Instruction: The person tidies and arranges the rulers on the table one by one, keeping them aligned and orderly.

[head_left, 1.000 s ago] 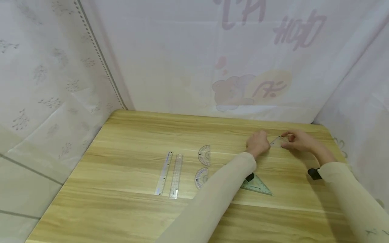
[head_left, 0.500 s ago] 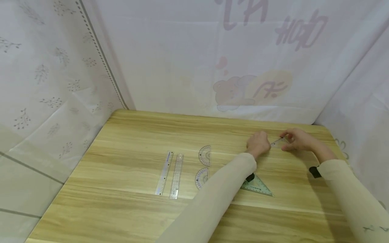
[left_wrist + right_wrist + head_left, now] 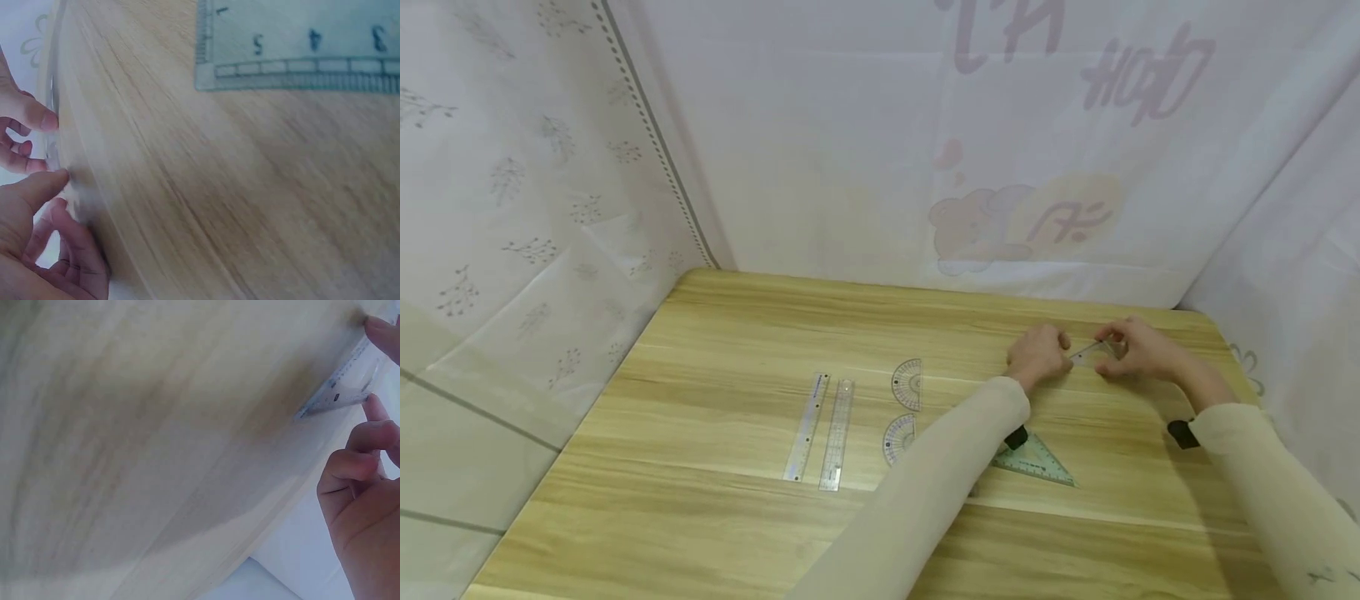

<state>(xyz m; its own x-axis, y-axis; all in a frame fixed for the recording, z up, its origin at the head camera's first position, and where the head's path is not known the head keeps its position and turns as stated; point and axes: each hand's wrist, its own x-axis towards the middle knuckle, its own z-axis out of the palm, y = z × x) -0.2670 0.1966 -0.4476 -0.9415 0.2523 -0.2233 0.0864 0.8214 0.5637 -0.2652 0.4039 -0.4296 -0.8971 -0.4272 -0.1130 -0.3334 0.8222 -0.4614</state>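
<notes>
In the head view, a small clear set square lies between the two hands at the table's right rear. My right hand holds it with thumb and index finger at its edges, the other fingers curled. My left hand has its fingertips at the set square's left corner. Up close in the right wrist view, a corner of the set square with a small dark mark shows beside the fingers. A green set square lies partly beneath the left forearm; its numbered edge appears in the left wrist view.
Two straight rulers, a bluish one and a clear one, lie side by side on the wooden table. Two clear protractors, one behind the other, are nearer the left sleeve, which covers part of the front one.
The clear set square has turned slightly between the fingers. The left hand's fingers have shifted a little at its corner; both arms stay nearly in place.
</notes>
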